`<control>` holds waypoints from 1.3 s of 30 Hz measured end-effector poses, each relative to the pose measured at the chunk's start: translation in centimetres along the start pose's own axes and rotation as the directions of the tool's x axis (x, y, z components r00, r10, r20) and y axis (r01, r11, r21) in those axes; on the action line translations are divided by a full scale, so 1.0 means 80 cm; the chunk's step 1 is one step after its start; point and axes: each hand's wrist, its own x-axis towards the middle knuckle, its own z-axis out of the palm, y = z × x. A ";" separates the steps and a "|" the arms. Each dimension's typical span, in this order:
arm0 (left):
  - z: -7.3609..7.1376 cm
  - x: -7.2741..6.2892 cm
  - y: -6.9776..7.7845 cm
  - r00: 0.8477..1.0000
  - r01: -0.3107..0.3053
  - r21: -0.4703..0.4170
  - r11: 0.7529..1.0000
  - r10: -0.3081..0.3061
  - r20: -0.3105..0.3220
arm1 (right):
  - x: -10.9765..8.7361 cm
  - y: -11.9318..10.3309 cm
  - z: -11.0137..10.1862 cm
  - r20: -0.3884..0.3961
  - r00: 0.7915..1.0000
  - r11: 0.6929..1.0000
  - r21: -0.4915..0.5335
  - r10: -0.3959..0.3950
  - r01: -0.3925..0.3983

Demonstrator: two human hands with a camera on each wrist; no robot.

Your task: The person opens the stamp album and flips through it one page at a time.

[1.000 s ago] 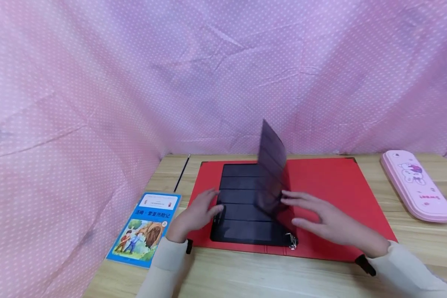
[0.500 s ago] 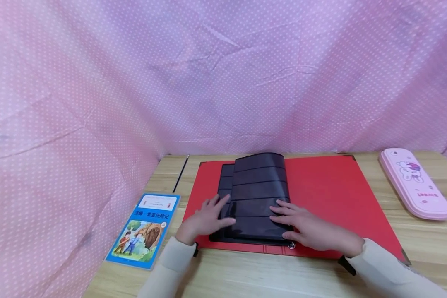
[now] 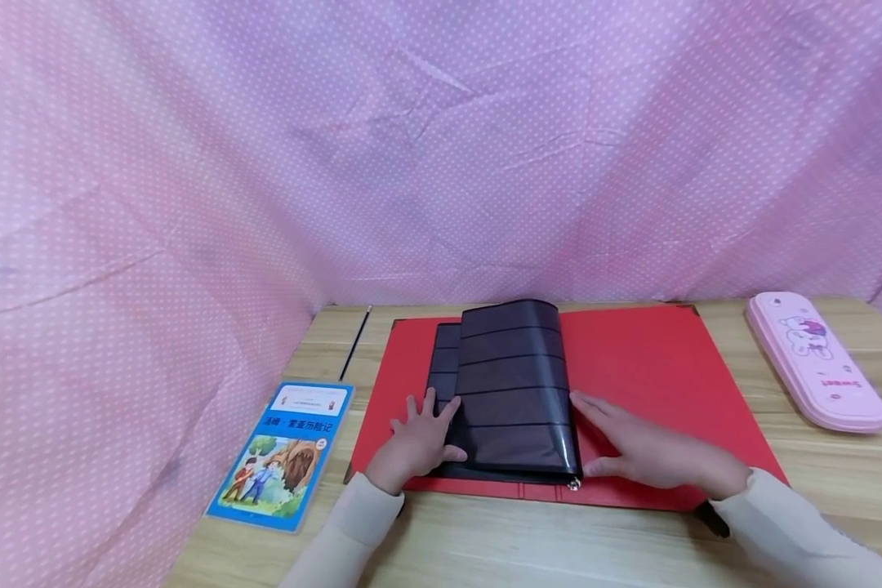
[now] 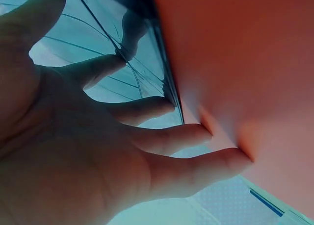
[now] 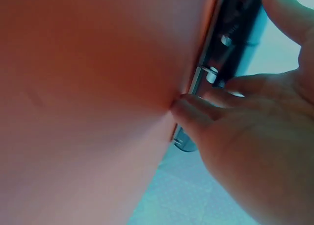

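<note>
A red ring binder [image 3: 654, 367] lies spread open on the table, its black pocket pages [image 3: 514, 392] turned to the left side. The top page bulges near the rings and leaves a strip of the page below bare. My left hand [image 3: 415, 437] lies spread over the left edge of the pages; in the left wrist view some fingertips touch the page edge and others the red cover. My right hand [image 3: 647, 449] rests on the red cover beside the metal rings [image 5: 211, 74], with fingers extended and holding nothing.
Left of the binder lie a blue picture-covered book [image 3: 279, 457] and a thin dark pencil [image 3: 356, 343]. A pink pencil case [image 3: 816, 359] lies at the right. Behind the wooden table [image 3: 500, 539] hangs a pink dotted cloth [image 3: 441, 163].
The raised black page has come down onto the left side. My right hand first moved left onto the page, then drew back right to the rings. My left hand shifted slightly right.
</note>
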 end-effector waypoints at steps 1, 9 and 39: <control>0.000 -0.001 -0.001 1.000 0.002 -0.014 1.000 -0.002 -0.001 | -0.001 0.001 0.001 0.010 1.000 1.000 -0.005 0.008 -0.008; -0.007 -0.008 -0.016 0.999 -0.030 -0.054 0.998 0.029 -0.033 | 0.004 -0.005 0.007 -0.017 1.000 1.000 0.001 0.019 -0.019; -0.009 -0.009 -0.029 0.992 -0.127 -0.120 0.985 0.122 -0.043 | 0.095 0.025 -0.033 -0.077 0.991 0.993 -0.022 0.110 -0.112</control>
